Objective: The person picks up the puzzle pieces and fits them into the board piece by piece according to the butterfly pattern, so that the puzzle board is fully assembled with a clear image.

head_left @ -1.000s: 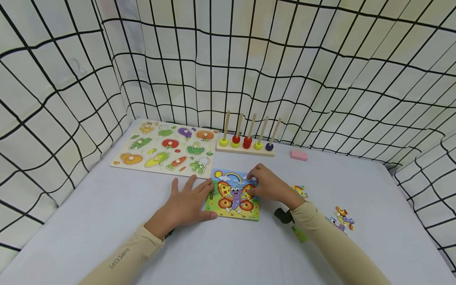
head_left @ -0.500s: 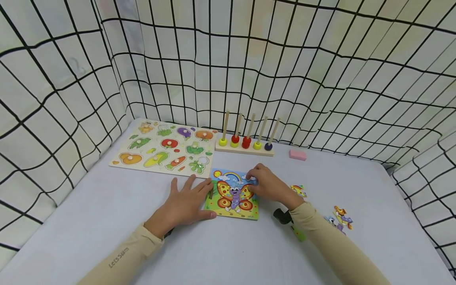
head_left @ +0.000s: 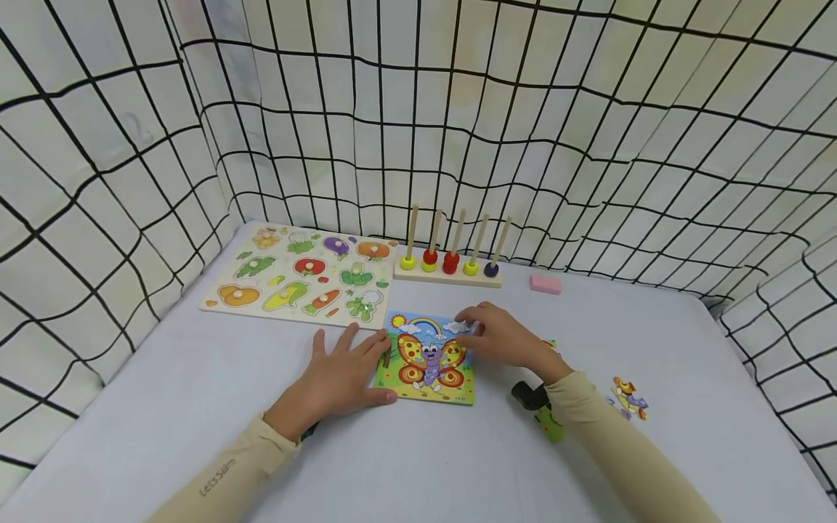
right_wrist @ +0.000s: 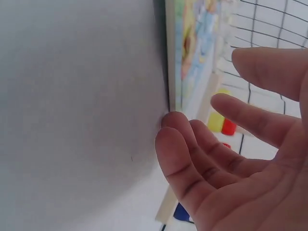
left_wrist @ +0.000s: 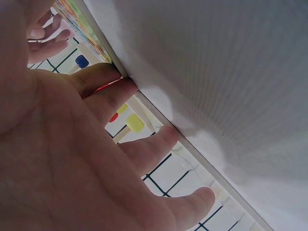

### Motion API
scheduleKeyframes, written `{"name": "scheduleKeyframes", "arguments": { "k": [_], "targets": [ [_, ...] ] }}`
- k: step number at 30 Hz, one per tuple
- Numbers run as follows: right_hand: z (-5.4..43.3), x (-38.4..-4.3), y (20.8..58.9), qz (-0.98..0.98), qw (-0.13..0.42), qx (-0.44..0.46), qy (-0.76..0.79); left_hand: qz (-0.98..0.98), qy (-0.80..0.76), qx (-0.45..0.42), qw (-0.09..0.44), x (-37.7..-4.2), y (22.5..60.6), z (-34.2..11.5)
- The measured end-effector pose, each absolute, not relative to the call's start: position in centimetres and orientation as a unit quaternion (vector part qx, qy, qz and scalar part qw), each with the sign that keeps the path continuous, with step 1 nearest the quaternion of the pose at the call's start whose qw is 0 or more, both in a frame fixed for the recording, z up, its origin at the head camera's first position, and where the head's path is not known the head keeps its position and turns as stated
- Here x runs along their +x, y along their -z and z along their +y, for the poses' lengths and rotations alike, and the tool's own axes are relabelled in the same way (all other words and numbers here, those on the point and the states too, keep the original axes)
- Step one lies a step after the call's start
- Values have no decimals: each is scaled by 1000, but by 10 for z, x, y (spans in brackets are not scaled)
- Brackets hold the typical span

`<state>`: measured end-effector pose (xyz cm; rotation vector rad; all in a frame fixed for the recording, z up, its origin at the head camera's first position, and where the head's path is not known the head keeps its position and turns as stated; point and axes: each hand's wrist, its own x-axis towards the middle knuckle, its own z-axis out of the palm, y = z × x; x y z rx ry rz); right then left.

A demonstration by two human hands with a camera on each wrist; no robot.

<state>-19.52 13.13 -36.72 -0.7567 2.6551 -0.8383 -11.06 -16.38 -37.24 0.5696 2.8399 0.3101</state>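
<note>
Butterfly puzzle (head_left: 430, 359) stays put as the right hand (head_left: 500, 335) edges outward

We see a small change over the last half second: the right hand has shifted a little away from the picture's upper right corner, and slightly more of the printed cloud there shows. Its forearm has moved too, covering most of the rainbow-patterned piece (head_left: 554, 344) and baring more of the green piece (head_left: 550, 427). The left hand (head_left: 336, 378) has barely moved.

The puzzle lies flat on the white cloth (head_left: 431, 465), between the hands, just beside the vegetable board (head_left: 284, 256). Our left hand is spread wide with nothing in its grasp, thumb and nearest fingers against the puzzle's left side. The right hand is loosely bowed around the far right corner, thumb well apart from the fingers. We see nothing pinched; whether those fingertips touch the edge is hard to tell, since the wrist view is soft there.

For the work in hand, we judge the corner is nearly settled: the visible butterfly looks whole, and the left hand seems to steady it. More loose pieces (head_left: 629, 396) lie well to the right, apart from the puzzle.
</note>
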Motion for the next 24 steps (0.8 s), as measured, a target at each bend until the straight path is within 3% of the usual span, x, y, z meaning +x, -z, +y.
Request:
{"name": "scheduleKeyframes", "arguments": {
  "k": [18, 24],
  "targets": [
    [201, -171, 362, 923, 41, -216, 317, 969, -98, 195, 112, -113, 376, -165],
    [224, -164, 360, 924, 36, -206, 321, 969, -102, 195, 113, -113, 375, -164]
  ]
}}
